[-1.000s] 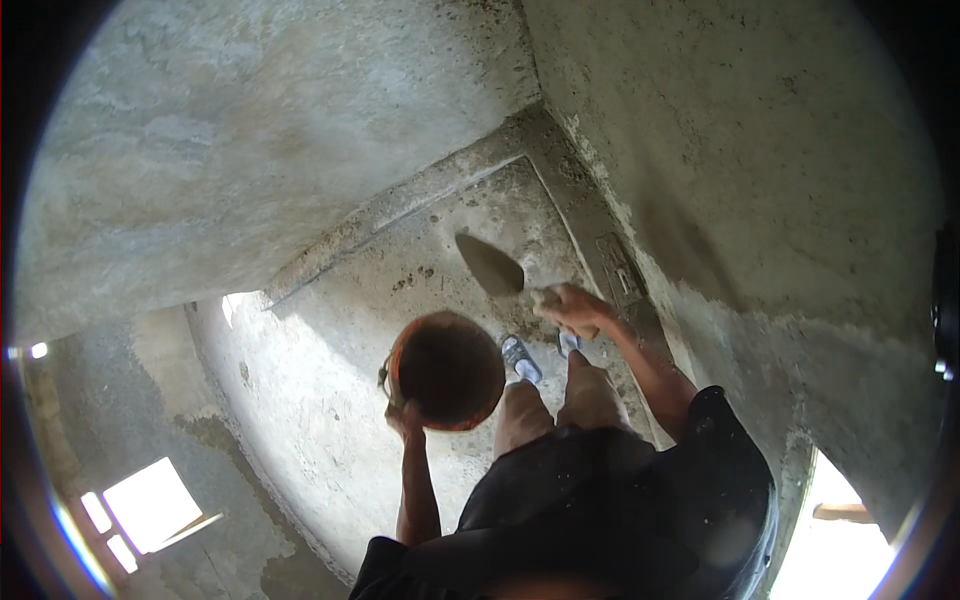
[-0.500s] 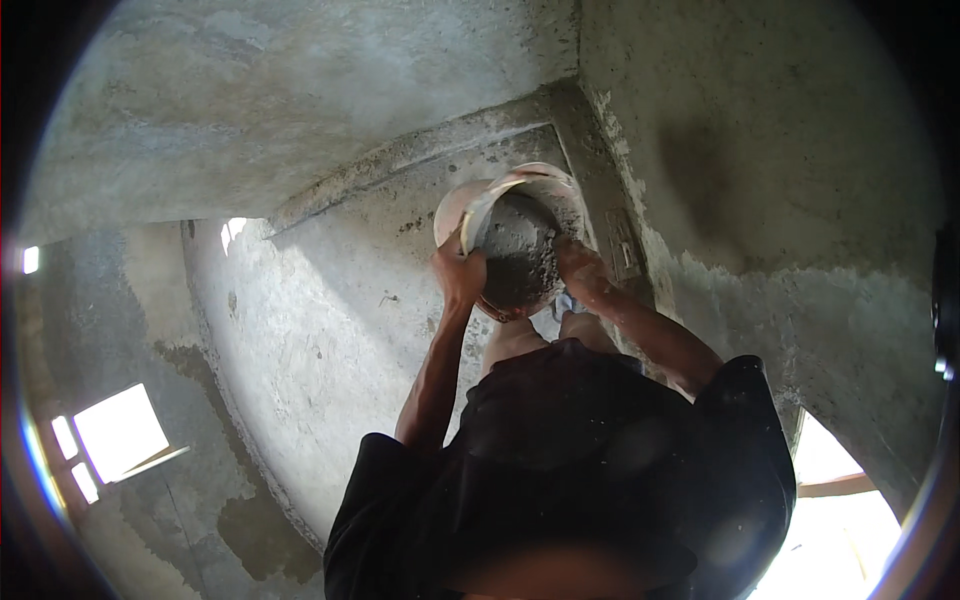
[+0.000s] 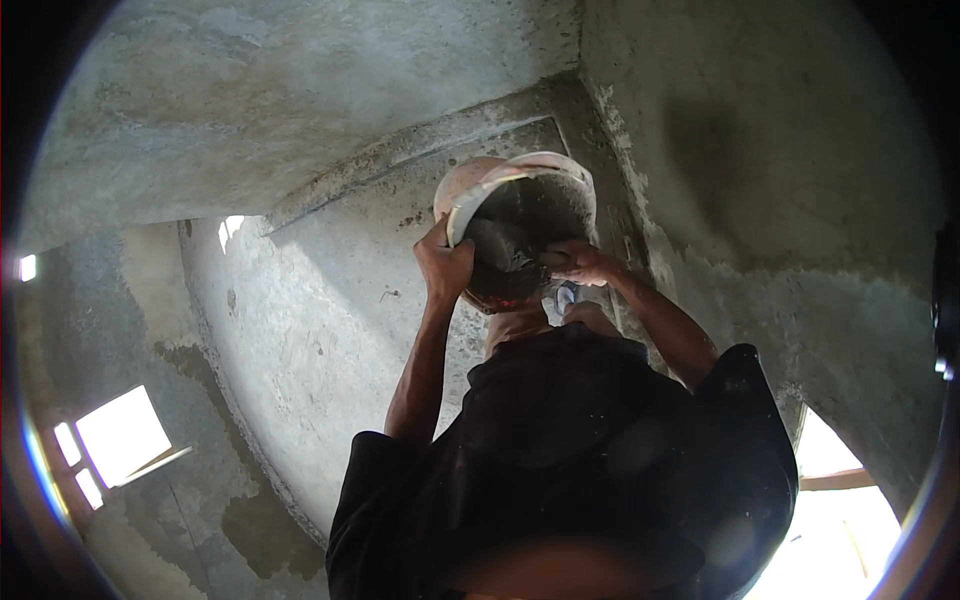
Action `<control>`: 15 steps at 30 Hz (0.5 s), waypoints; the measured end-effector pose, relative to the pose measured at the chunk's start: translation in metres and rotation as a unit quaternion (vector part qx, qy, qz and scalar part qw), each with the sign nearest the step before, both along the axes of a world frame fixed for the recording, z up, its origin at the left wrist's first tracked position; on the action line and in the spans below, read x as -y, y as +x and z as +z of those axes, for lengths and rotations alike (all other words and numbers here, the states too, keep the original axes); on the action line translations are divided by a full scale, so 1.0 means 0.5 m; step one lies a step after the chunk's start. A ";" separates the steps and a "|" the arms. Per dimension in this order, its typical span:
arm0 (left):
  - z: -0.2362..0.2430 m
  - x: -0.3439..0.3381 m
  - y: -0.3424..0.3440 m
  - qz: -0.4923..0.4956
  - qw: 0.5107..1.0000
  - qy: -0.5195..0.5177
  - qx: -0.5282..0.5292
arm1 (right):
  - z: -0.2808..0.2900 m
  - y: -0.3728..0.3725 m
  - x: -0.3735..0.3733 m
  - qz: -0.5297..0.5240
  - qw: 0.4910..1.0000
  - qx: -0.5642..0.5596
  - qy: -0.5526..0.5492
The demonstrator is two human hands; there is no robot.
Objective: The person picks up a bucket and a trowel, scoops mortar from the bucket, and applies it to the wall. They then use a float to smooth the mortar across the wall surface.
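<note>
My left hand (image 3: 445,265) is closed on the rim of a round, pale pinkish bucket (image 3: 464,182) with grey, crusted inside and a reddish lower edge, held tilted above my legs. My right hand (image 3: 585,262) is closed on the handle of a trowel, whose grey blade (image 3: 500,245) is down inside the bucket in dark wet mortar. The blade's outline is hard to separate from the mortar. Below the bucket, part of one sandal (image 3: 566,296) and my bare legs show.
Rough cement walls (image 3: 760,170) meet in a corner above a stained concrete floor (image 3: 310,350) with a raised ledge (image 3: 400,140) along the walls' foot. Bright openings sit at lower left (image 3: 115,435) and lower right (image 3: 830,530). A small bent metal piece (image 3: 388,294) lies on the floor.
The bucket has risen from low at my left to the middle and tilted. My right hand and trowel have moved from beside it into it; in the last half second the blade has shifted within.
</note>
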State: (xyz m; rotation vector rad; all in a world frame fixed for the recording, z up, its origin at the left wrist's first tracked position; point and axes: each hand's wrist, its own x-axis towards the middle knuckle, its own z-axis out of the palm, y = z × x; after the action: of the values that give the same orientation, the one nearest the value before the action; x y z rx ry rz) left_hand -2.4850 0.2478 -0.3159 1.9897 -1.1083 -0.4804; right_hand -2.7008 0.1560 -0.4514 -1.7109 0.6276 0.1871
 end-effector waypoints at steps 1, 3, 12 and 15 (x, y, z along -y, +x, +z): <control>-0.011 0.009 0.016 0.041 0.998 0.042 -0.028 | -0.022 0.000 0.000 -0.010 0.988 0.103 -0.112; -0.035 0.027 0.045 0.079 0.992 0.082 -0.057 | -0.046 0.010 0.002 -0.032 0.984 0.104 -0.143; -0.275 0.094 0.206 0.165 0.978 0.124 0.028 | -0.073 0.101 0.077 -0.095 0.988 0.023 -0.122; -0.389 0.069 0.276 0.179 0.961 0.178 0.117 | -0.123 0.117 0.089 -0.059 0.998 -0.015 -0.011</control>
State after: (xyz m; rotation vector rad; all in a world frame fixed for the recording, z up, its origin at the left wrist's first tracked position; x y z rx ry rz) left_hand -2.3470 0.2132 -0.5103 2.5535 -0.8071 -0.2683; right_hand -2.6425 0.1114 -0.5128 -1.6890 0.7536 0.1225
